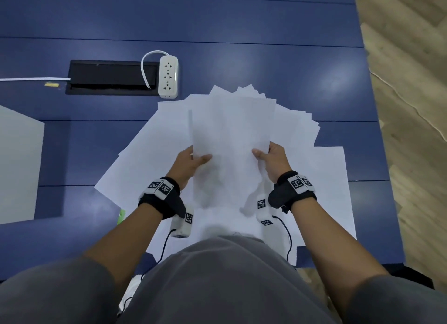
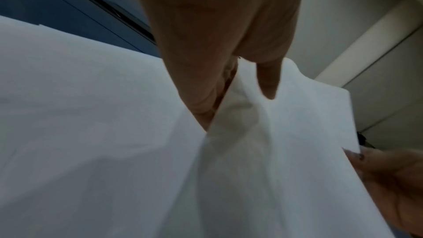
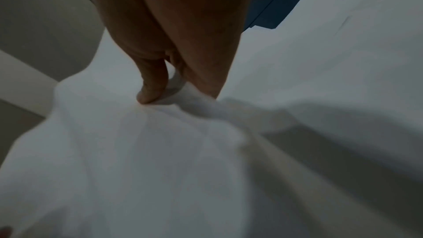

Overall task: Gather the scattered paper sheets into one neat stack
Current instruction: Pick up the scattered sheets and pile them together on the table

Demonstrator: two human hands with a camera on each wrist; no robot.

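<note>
A bundle of white paper sheets [image 1: 232, 140] is lifted above the blue table [image 1: 242, 45], held by both hands at its near side edges. My left hand [image 1: 193, 160] pinches the left edge, thumb on top, as the left wrist view shows with the held sheets [image 2: 286, 151] and left hand [image 2: 228, 82]. My right hand [image 1: 268, 158] pinches the right edge, seen closer in the right wrist view with the sheets [image 3: 137, 151] under the right hand [image 3: 178, 79]. More loose sheets [image 1: 324, 183] lie fanned out on the table beneath, several overlapping.
A white power strip [image 1: 168, 77] with a looped cable lies beside a black cable hatch [image 1: 111, 78] at the back left. A grey panel [image 1: 17, 164] sits at the left edge. The table's right edge [image 1: 379, 140] borders wooden floor.
</note>
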